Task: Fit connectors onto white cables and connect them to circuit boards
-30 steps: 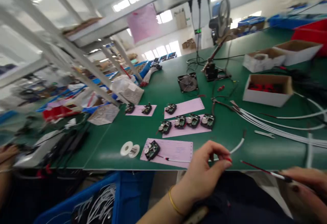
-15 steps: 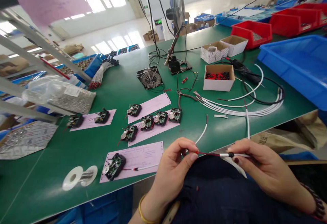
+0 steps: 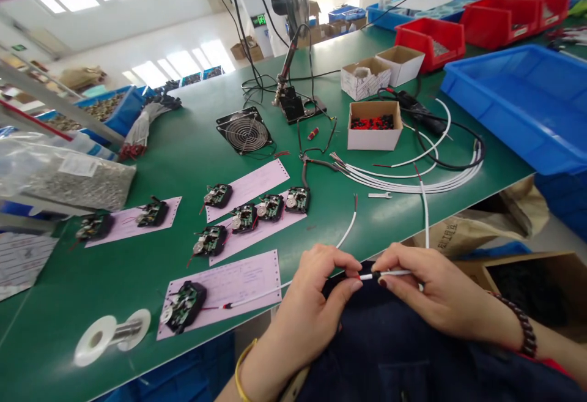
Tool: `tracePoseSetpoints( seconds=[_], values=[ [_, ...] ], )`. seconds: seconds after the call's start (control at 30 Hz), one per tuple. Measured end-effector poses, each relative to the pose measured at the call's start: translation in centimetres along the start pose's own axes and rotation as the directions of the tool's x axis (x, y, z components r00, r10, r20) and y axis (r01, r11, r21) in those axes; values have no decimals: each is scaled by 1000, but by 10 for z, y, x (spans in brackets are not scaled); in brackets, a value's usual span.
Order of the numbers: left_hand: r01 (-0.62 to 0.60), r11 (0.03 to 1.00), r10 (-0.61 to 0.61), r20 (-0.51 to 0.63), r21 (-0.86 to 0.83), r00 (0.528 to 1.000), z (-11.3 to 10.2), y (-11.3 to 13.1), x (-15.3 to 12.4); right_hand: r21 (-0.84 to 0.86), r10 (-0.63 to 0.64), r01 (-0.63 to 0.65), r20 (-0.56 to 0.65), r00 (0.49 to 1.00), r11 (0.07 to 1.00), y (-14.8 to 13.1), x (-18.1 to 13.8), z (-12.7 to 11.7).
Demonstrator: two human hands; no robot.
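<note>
Over my lap, at the front edge of the green table, both hands pinch one thin white cable. Thumb and forefinger of my left hand are closed at its end, where a bit of red shows. My right hand grips the cable beside a small black sleeve. Only a short white length lies between the fingertips. Left of my left hand, a circuit board in a black housing rests on a pink card, wired to another white cable.
Several similar boards sit on pink cards further back. A solder spool stands at front left. White cables, a small wrench, pliers and a box of red and black parts lie beyond my hands; a blue bin is right.
My hands have come closer together. The red and black wires stretched between them earlier are now mostly covered, with white cable showing there. The head view has shifted to the right.
</note>
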State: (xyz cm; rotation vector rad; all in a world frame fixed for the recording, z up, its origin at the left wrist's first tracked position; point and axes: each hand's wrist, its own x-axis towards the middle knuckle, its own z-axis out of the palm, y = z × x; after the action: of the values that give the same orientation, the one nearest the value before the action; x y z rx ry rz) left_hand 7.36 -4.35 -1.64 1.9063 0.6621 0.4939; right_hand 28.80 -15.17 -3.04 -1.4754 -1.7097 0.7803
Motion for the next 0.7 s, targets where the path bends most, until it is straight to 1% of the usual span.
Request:
tracePoseSetpoints(
  seconds=[0.1, 0.17, 0.27, 0.4, 0.6, 0.7],
  values=[
    [-28, 994, 33, -49, 108, 998, 0, -2, 3, 11, 16, -16, -3, 1000, 1000, -2, 1, 1],
    [-38, 990, 41, -16, 138, 999, -1, -3, 3, 31, 21, -21, -11, 1000, 999, -3, 2, 1],
    [-52, 991, 47, 41, 125, 998, -3, -2, 1, 70, 28, -26, -23, 999, 997, -2, 0, 2],
    [-81, 989, 76, 47, 120, 996, -1, 1, 1, 74, 10, -8, -26, 1000, 997, -1, -2, 2],
    [-112, 992, 107, 83, 50, 991, 2, 4, 2, 62, -89, 93, -60, 994, 994, -5, 0, -2],
    [-122, 992, 119, 75, 39, 990, 2, 6, 1, 90, -87, 95, -89, 992, 991, -6, 0, -3]
  ],
)
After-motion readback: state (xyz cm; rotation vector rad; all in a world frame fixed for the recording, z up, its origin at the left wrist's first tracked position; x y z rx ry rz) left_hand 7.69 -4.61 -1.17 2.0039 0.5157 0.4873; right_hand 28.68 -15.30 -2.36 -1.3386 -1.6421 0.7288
